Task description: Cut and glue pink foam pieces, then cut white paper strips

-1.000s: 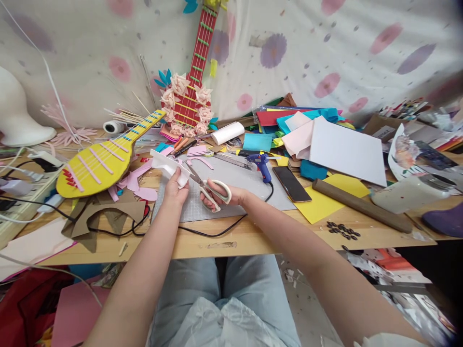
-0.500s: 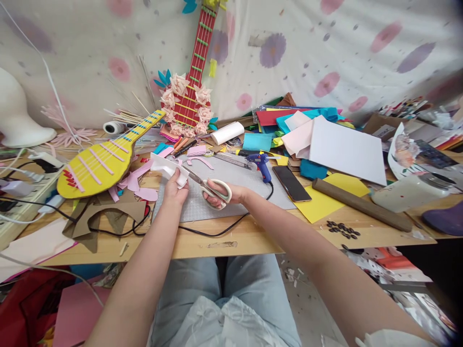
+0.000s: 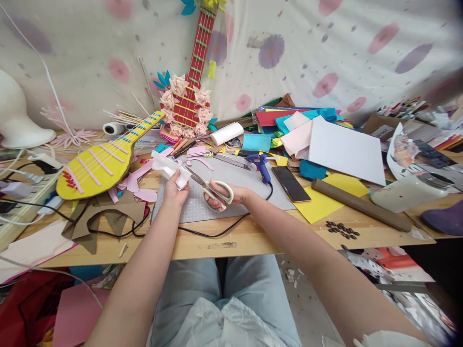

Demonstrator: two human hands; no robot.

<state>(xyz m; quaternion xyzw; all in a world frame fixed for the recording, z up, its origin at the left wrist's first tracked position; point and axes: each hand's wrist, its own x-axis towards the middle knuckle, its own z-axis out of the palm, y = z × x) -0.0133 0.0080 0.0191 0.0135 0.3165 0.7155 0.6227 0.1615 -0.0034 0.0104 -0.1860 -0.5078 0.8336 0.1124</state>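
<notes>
Folded white paper (image 3: 166,167), partly covered by fingers, is pinched in the left hand (image 3: 176,191) above a grey gridded mat (image 3: 240,176). The right hand (image 3: 237,194) grips cream-handled metal scissors (image 3: 203,183), their tips hard to make out. Behind the cluttered pale wooden counter (image 3: 253,241) hangs a white flower-patterned curtain (image 3: 307,38).

Light-blue trousers (image 3: 188,289), denim-looking, washed-out, soft creases over the thighs. White top (image 3: 224,323), thin and slightly see-through, crumpled and gathered at the lap with faint wispy line texture; its loose white sleeve (image 3: 390,338) shows only as an edge on the right arm (image 3: 307,248), bottom of frame. Left hand (image 3: 176,190) and right hand (image 3: 237,194) bare, forearms uncovered, slim, smooth outline.
</notes>
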